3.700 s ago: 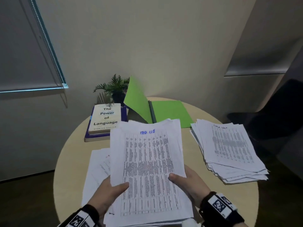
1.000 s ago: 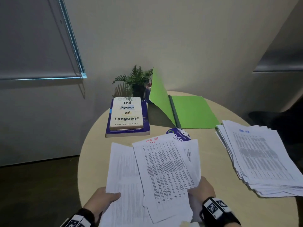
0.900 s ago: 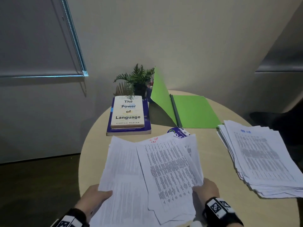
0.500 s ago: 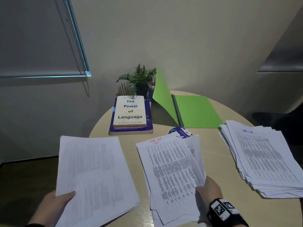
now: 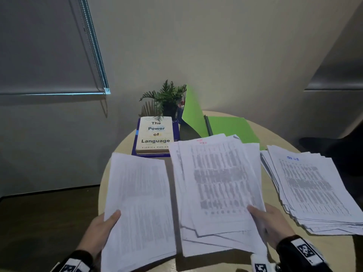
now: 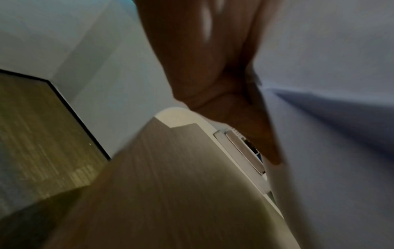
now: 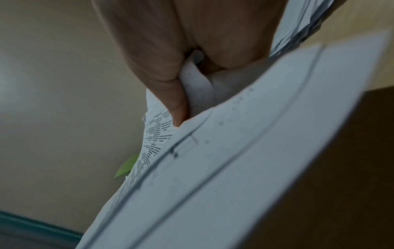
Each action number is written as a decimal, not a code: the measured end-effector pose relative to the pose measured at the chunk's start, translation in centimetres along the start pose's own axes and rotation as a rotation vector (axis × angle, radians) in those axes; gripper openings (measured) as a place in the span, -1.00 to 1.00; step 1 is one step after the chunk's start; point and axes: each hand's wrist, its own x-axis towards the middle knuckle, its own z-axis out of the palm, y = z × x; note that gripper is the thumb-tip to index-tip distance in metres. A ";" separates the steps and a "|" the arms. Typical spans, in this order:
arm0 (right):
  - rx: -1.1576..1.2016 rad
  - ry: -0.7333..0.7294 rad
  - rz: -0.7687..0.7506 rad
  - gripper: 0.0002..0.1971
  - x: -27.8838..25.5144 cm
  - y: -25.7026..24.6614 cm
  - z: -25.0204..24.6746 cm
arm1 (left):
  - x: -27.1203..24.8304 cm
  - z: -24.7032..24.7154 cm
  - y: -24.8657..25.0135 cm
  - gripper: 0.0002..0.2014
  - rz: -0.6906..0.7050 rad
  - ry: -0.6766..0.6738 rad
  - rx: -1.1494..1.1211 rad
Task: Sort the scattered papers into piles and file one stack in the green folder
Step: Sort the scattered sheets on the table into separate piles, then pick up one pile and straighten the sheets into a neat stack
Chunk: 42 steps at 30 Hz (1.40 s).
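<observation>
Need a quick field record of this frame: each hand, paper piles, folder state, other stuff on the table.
left hand: grips left sheaf at its lower left corner
right hand: grips middle sheaf, red mark on top sheet
right pile: on round table, untouched, blue mark on top sheet
green folder: open, left cover raised, nothing visibly filed in it
other: book "The Power of Language", potted plant behind it

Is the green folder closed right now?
No, the green folder lies open on the table, its front cover standing up beside the plant.
</observation>
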 end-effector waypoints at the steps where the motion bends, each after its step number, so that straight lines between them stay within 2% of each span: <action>1: -0.015 -0.023 0.009 -0.82 0.1 0.6 0.2 | -0.1 0.6 0.0 -0.71 0.001 -0.010 -0.010; 3: -0.076 -0.078 0.036 -0.80 0.2 2.0 1.3 | -0.4 1.8 -0.1 -0.64 -0.004 -0.043 -0.058; 5: -0.118 -0.168 0.066 -0.63 0.5 3.7 2.6 | -1.1 3.0 -0.4 -0.54 0.012 -0.100 -0.128; 7: -0.135 -0.247 0.081 -0.30 1.0 4.9 3.4 | -1.4 3.9 -0.9 -0.21 0.031 -0.155 -0.150; 8: -0.098 -0.261 0.089 -0.21 1.2 5.2 3.6 | -1.5 4.3 -1.2 -0.06 0.041 -0.177 -0.157; 9: -0.047 -0.271 0.090 -0.30 1.3 5.3 3.8 | -1.6 4.5 -1.4 0.01 0.050 -0.197 -0.161; 10: -0.008 -0.281 0.080 -0.48 1.1 5.0 4.1 | -1.5 4.6 -1.7 0.04 0.054 -0.216 -0.166; 11: 0.006 -0.293 0.072 -0.59 1.1 4.7 4.2 | -1.5 4.6 -1.7 0.04 0.054 -0.234 -0.164; 12: -0.010 -0.306 0.068 -0.61 1.2 4.5 4.4 | -1.5 4.5 -1.7 0.04 0.054 -0.249 -0.166; 18: -0.264 -0.464 0.138 -0.45 1.5 4.9 5.3 | -0.9 4.3 -1.4 -0.01 0.027 -0.375 -0.182; 22: -0.264 -0.432 0.112 -0.51 1.2 5.6 5.5 | -0.4 5.2 -1.5 -0.10 0.016 -0.443 -0.001; 26: -0.166 -0.403 0.060 -0.46 0.6 5.8 5.2 | 0.0 7.5 -3.9 -0.35 -0.004 -0.340 0.058; 28: -0.189 -0.339 0.013 -0.44 0.3 6.1 4.5 | -0.4 8.7 -4.4 -0.61 0.008 -0.281 0.056; 30: -0.202 -0.241 -0.029 -0.50 0.0 6.6 3.2 | -0.7 9.7 -4.3 -0.74 0.031 -0.256 0.069; 32: -0.149 -0.111 -0.050 -0.62 -0.1 7.2 1.3 | -0.9 10.4 -4.2 -0.75 0.053 -0.244 0.061; 34: -0.261 0.023 -0.113 -0.75 -0.3 7.5 -1.4 | -1.1 11.0 -4.3 -0.80 0.068 -0.254 0.040; 36: -0.356 0.165 -0.177 -0.93 -0.7 7.3 -4.4 | -1.5 11.8 -4.3 -0.75 0.070 -0.284 0.013; 39: -0.442 0.411 -0.264 -0.83 -1.7 5.9 -9.1 | -1.7 13.9 -4.8 -0.70 0.052 -0.343 -0.053; 42: -0.505 0.614 -0.224 -0.82 -1.5 4.1 -14.9 | -1.6 17.4 -4.7 -0.66 0.058 -0.386 -0.053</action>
